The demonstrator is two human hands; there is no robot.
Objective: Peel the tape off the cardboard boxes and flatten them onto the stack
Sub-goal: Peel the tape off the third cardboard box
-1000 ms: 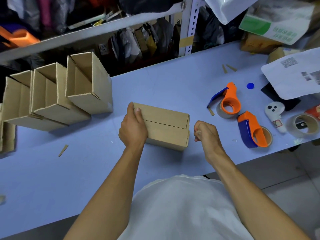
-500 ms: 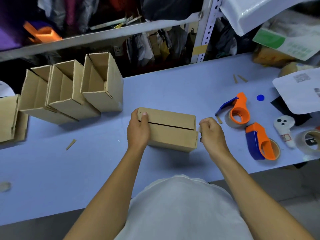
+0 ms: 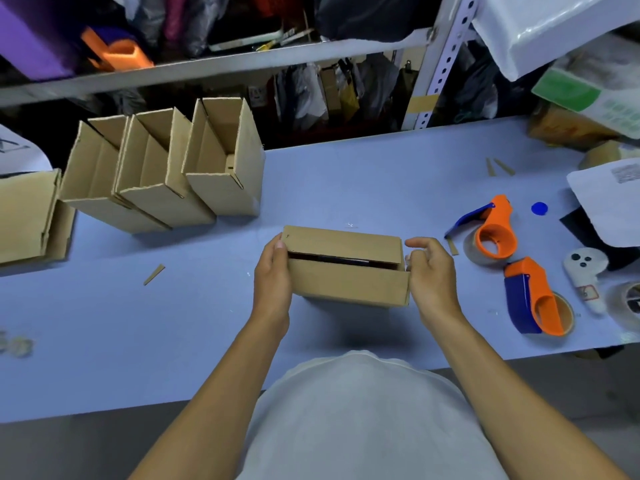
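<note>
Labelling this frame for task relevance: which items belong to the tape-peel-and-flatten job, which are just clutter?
Job:
- cardboard box, held at both ends by left hand and right hand
- open boxes
- flattened cardboard

Lying about:
- two tape dispensers
- tape roll
- blue disc
- cardboard scrap

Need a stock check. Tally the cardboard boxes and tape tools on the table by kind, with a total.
Open boxes lying in a row: 3
Box held in the hands: 1
Tape dispensers: 2
Loose tape roll: 1
Total: 7
</note>
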